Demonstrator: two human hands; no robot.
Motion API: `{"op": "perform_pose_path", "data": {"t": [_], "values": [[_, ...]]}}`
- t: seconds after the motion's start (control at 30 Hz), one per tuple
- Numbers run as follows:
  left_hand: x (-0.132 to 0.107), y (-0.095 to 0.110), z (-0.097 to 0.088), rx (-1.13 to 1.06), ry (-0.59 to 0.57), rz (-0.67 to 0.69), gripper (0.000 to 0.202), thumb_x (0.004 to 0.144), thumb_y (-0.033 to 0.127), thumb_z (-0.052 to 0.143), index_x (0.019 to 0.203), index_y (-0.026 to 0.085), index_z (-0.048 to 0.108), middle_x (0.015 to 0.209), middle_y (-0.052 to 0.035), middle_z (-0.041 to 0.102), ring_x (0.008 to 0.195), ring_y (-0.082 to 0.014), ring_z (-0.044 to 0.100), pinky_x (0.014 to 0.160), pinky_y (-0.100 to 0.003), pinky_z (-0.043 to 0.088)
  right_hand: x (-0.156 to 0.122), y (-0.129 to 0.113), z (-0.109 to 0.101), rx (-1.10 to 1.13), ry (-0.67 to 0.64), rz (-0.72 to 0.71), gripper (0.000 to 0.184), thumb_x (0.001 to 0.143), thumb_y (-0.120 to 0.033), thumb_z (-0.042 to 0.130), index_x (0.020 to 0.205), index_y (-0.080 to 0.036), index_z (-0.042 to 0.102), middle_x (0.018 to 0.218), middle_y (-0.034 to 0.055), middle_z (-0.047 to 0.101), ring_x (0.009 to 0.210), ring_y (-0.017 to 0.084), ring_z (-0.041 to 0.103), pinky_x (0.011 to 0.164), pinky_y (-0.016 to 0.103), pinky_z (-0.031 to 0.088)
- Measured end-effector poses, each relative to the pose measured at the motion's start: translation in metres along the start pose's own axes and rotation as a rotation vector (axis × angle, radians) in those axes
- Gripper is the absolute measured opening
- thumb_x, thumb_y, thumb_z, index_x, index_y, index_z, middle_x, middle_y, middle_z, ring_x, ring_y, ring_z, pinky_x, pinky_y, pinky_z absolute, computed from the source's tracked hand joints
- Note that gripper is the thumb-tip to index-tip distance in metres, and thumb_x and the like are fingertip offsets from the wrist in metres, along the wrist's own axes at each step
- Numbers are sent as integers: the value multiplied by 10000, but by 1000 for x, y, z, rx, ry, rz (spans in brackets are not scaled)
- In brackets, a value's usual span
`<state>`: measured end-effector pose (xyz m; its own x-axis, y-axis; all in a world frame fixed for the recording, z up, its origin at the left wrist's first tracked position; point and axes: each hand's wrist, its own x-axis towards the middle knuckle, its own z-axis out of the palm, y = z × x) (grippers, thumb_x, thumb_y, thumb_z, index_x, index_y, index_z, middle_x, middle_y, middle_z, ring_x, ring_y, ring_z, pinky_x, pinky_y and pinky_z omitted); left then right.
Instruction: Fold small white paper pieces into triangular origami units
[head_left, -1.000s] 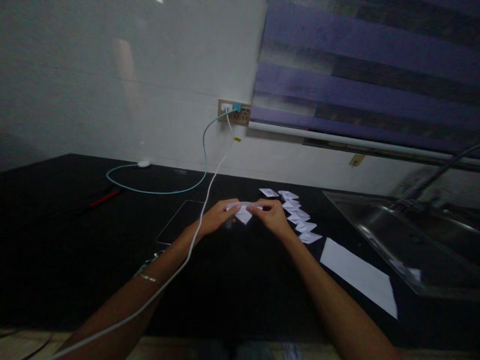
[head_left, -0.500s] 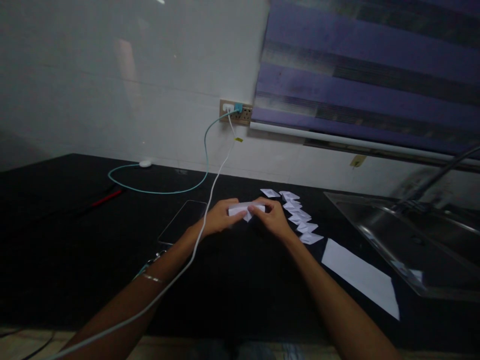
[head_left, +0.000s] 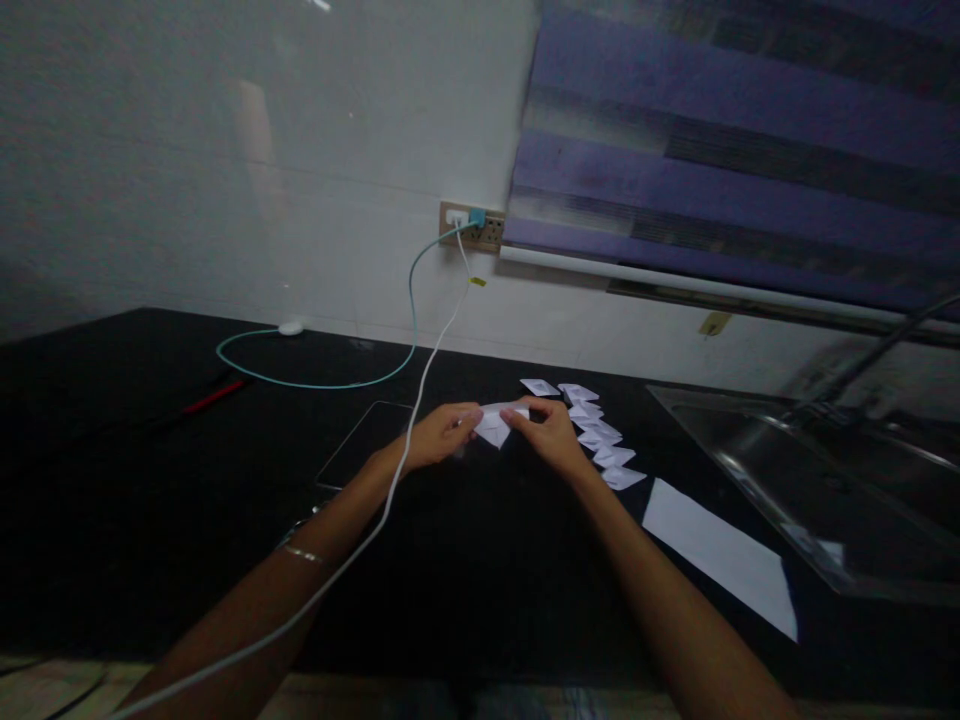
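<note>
Between my two hands is a small folded white paper [head_left: 493, 428], its pointed flap hanging down toward me. My left hand [head_left: 444, 432] pinches its left end between thumb and fingers. At the right end my right hand [head_left: 546, 428] grips it, thumb pressed on the front face. The fingers behind the paper are partly hidden. Just right of my right hand, several folded paper boats [head_left: 598, 433] lie in a slanting row on the black counter [head_left: 480, 580]. Nearer to me is a stack of flat white paper [head_left: 724, 555].
A phone [head_left: 364, 443] lies beside my left hand. A white cable [head_left: 397, 480] runs from the wall socket [head_left: 472, 228] across my left forearm. A teal cable [head_left: 322, 384] loops at the back left, near a red pen-like object [head_left: 214, 396]. At right is a metal sink [head_left: 757, 470].
The paper's front flap now hangs lower as a larger triangle. My left thumb has shifted off the paper's middle to its left edge; my right hand stays nearly in place.
</note>
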<state>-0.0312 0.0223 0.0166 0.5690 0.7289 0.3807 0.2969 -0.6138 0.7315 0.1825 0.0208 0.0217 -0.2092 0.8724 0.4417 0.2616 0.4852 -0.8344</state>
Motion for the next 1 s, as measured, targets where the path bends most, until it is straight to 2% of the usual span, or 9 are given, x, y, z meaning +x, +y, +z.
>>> {"op": "perform_pose_path", "data": {"t": [0.13,0.3,0.43,0.63,0.77,0.83,0.9,1.0], "values": [[-1,-1,-2,53,36,-55,454,926,475,398,812,129,669,706,-24,605,638,-138,531,560,-224,383,1,-1,-2,-115,106,-33,250,741,-422,704,791,-180,744,750,41,658,709,164,566,633,276,421],[-3,4,-6,-31,55,-234,463,848,523,528,961,122,730,479,19,535,439,-110,477,434,-203,302,-2,0,-4,-139,30,79,327,796,-457,621,868,-166,750,651,19,637,557,127,491,507,243,332],[0,6,-9,-159,46,-291,460,809,513,597,971,104,730,435,5,552,416,-106,508,426,-192,318,-4,0,-2,-138,87,84,355,794,-480,619,867,-155,741,593,5,608,497,110,461,460,226,288],[3,2,-8,-342,95,-362,484,822,487,610,1106,100,668,642,-85,705,324,-60,456,341,-186,238,-3,-4,0,-20,35,159,401,810,-503,596,967,-146,692,482,1,604,399,124,508,413,224,331],[3,1,-2,-451,129,-365,483,824,452,634,1170,116,636,820,-147,733,413,-77,571,356,-171,257,-4,-8,3,142,34,243,435,790,-490,627,1041,-136,652,449,-6,598,378,134,545,375,206,339],[4,0,2,-507,148,-368,489,815,425,654,1195,120,620,938,-174,722,527,-111,646,369,-160,263,-5,-10,6,280,29,302,466,771,-471,658,1103,-146,619,559,23,665,453,148,616,392,199,386],[5,-2,5,-549,139,-362,488,805,396,671,1204,121,613,1018,-186,704,636,-151,688,376,-153,265,-6,-12,11,405,19,336,471,757,-451,683,1125,-168,600,751,69,723,557,155,668,447,208,458],[6,-4,6,-573,121,-353,452,810,375,667,1185,125,624,1055,-187,691,674,-167,698,377,-151,266,-6,-13,15,481,23,324,407,734,-439,713,1028,-170,634,895,98,728,649,156,687,533,233,529]]}}
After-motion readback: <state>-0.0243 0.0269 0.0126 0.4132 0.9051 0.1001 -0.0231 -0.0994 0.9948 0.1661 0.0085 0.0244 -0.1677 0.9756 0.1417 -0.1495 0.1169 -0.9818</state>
